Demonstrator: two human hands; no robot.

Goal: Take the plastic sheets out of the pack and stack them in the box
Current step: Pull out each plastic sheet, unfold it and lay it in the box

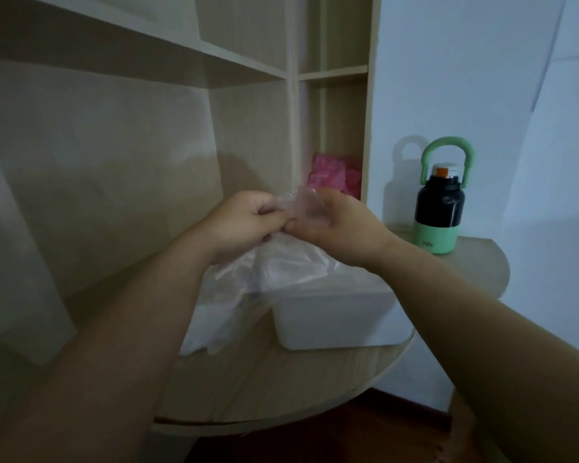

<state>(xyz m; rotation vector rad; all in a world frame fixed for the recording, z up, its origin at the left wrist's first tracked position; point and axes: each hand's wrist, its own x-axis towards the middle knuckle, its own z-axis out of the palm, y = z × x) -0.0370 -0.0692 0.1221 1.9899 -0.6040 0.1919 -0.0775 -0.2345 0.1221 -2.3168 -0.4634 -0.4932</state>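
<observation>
Pinching a thin plastic sheet [305,206] at centre frame above the box [331,320], the left hand [248,225] and right hand [343,228] grip something light, floppy and slippery, likely best held by its edges

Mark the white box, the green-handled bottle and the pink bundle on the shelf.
White rectangular plastic box [335,325]: head view, front wall.
Black bottle with green base and loop handle [439,208]: head view, black body.
Pink crinkled plastic bundle [328,175]: head view, its visible middle.

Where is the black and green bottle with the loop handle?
In the head view, the black and green bottle stands upright at the right on the rounded wooden shelf, right of the white plastic box.
</observation>
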